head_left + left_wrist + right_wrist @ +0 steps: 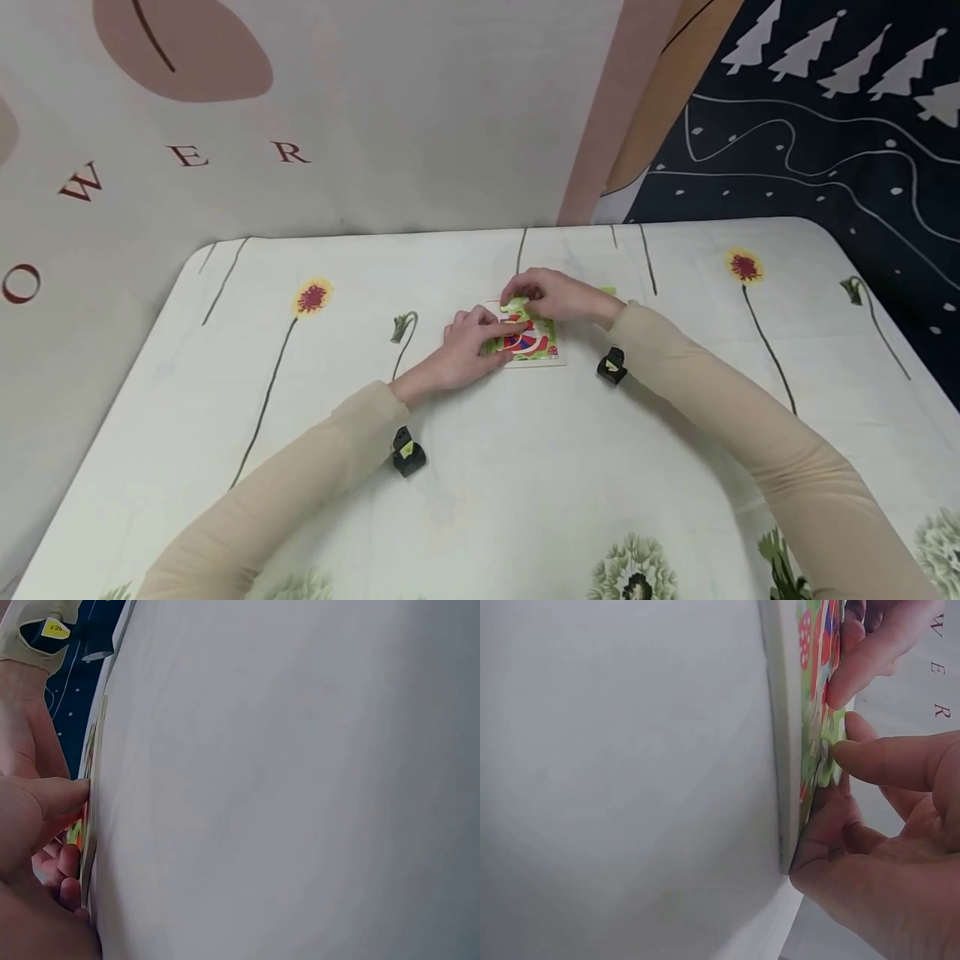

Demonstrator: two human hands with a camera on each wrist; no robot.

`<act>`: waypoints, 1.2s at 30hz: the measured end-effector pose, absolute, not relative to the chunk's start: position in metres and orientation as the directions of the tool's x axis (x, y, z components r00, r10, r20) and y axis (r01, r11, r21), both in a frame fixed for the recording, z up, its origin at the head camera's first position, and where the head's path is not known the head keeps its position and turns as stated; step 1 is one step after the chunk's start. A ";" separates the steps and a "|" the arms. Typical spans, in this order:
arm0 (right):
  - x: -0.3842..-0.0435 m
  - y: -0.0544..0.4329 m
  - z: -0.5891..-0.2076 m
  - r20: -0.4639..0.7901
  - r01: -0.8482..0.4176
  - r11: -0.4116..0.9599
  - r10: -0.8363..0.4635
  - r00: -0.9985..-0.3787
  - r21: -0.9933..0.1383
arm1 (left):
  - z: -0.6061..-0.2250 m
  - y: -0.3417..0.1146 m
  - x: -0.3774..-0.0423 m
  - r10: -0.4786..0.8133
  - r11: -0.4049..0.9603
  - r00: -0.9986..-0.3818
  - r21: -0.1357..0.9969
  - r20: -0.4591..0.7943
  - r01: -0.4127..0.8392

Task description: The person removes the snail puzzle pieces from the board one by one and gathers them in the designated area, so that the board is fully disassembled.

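A small jigsaw puzzle with a red, blue and green picture lies in a thin pale tray on the table. At its far side my right hand pinches a green puzzle piece between thumb and fingers, right at the picture's surface. From the left, my left hand reaches over the puzzle; its straight index finger presses on the picture. The left thumb rests at the near edge of the tray. Both hands cover parts of the puzzle.
A yellow-green bit shows behind my right wrist. The white tablecloth has printed flowers and stems. A pale printed wall cloth and a dark one with trees stand behind the table. Each sleeve wears a small black camera.
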State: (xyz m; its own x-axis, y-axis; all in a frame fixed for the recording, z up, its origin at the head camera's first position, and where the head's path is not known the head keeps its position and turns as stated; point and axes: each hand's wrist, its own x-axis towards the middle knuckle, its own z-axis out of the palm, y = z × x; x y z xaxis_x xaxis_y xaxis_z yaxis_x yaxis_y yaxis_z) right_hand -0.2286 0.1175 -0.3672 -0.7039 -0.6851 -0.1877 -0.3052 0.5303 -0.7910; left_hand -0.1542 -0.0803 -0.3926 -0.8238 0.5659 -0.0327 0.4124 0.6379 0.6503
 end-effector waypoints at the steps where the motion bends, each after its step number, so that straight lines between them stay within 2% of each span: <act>1: -0.228 0.118 -0.367 -0.188 -0.298 0.529 -0.680 -0.709 -0.795 | -0.392 -0.080 -0.154 0.566 0.639 -0.824 0.651 -0.035 0.411; 19: -0.228 0.127 -0.371 -0.121 -0.248 0.494 -0.601 -0.790 -0.834 | -0.387 -0.078 -0.159 0.565 0.674 -0.815 0.641 -0.128 0.367; 26: -0.228 0.127 -0.371 -0.140 -0.203 0.504 -0.561 -0.816 -0.839 | -0.385 -0.078 -0.159 0.559 0.687 -0.814 0.635 -0.154 0.352; 32: -0.229 0.129 -0.368 -0.167 -0.124 0.468 -0.532 -0.830 -0.875 | -0.383 -0.077 -0.159 0.555 0.699 -0.814 0.627 -0.174 0.343; 36: -0.231 0.134 -0.368 -0.157 -0.114 0.453 -0.518 -0.841 -0.884 | -0.382 -0.077 -0.160 0.557 0.704 -0.812 0.619 -0.176 0.349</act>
State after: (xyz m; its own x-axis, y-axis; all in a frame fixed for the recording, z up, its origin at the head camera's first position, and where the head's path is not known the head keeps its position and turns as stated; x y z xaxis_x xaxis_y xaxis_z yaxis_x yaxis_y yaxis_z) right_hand -0.2310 0.1340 -0.3682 -0.8409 -0.5178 -0.1571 -0.1137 0.4529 -0.8843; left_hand -0.1605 -0.0767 -0.3817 -0.8115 0.5571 -0.1764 0.3486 0.7038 0.6191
